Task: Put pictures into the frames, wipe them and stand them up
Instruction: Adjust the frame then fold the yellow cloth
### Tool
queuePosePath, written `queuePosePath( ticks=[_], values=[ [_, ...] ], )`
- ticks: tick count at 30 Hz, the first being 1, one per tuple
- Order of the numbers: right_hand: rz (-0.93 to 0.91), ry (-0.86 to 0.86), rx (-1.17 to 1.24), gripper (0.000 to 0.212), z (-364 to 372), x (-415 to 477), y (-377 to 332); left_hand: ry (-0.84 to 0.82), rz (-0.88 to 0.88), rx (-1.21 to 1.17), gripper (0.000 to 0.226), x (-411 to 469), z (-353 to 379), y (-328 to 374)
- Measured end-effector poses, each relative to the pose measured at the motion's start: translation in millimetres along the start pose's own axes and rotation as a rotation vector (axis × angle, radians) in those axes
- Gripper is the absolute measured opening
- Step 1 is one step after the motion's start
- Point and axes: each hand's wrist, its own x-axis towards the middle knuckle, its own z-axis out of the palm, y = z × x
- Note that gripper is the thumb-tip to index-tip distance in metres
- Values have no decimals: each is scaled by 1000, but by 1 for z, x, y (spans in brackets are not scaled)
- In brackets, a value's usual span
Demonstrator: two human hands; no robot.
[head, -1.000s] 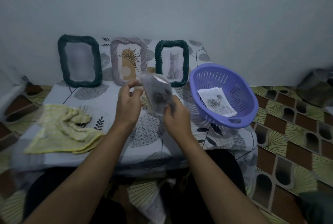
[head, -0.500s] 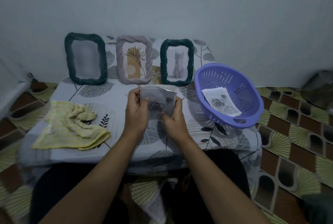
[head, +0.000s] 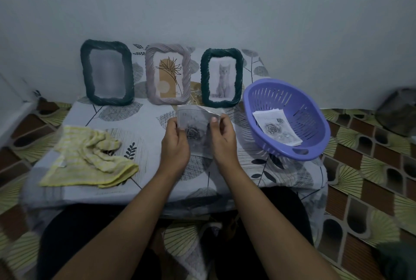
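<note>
Picture (head: pixel 198 131), grey rose print, is in both hands over the middle of the table (head: pixel 148 167), just in front of the frame row, not in any frame. Left hand (head: pixel 175 144) grips its left edge, thumb on the front, fingers curled behind. Right hand (head: pixel 222 140) pinches the right edge near the top corner. Sheet is roughly upright and faces the camera; the top right corner looks bent, or it's a second sheet behind, can't tell. Three frames stand along the back edge, leaning at the wall. Left frame (head: pixel 85 72) is dark and its contents are blurred, unreadable. Middle frame (head: pixel 150 72) is pale and twisted, with a flower drawing in it. Right frame (head: pixel 205 77) is dark green, with a cat photo in it. Purple basket (head: pixel 315 128) sits at the right edge, tilted toward the camera, with more prints (head: pixel 276 128) inside, a rose one on top. Yellow cloth (head: pixel 90 158) lies crumpled near the front left corner, well apart from both hands. The table has a leaf-pattern cover.
</note>
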Motion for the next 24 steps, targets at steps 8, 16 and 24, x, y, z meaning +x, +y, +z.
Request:
queuePosePath(
  ticks=[8,16,24],
  values=[
    [-3,54,74,33,1,8,-12,-6,44,45,15,-1,-1,-2],
    [105,25,73,31,-10,-2,-8,16,-7,31,16,2,1,1],
    [31,87,-71,20,-21,6,-24,2,54,-3,18,10,25,31]
  ],
)
